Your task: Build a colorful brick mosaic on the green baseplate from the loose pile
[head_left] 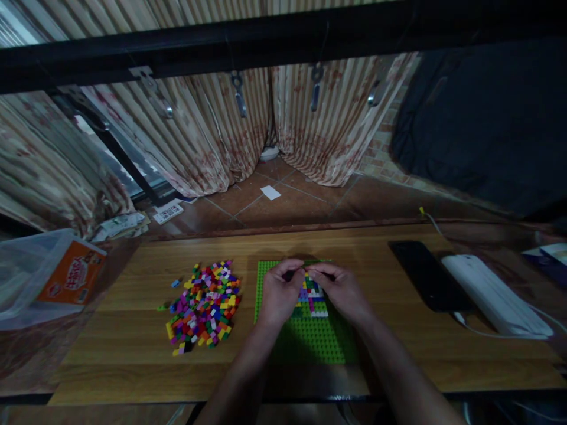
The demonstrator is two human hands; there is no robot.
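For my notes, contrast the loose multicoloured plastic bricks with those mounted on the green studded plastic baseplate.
The loose bricks lie jumbled on the wooden tabletop; the mounted bricks sit in rows on the green baseplate. The loose bricks spread wider; the visible mounted bricks form a smaller group. Both show several colours.

I am in what looks like a room at home: long patterned curtains (199,130) hang down to a tiled floor (305,203) in the upper middle of the frame, and on my wooden table (133,301) sit a heap of toy bricks (206,304), left of centre, and a phone (427,277) at right
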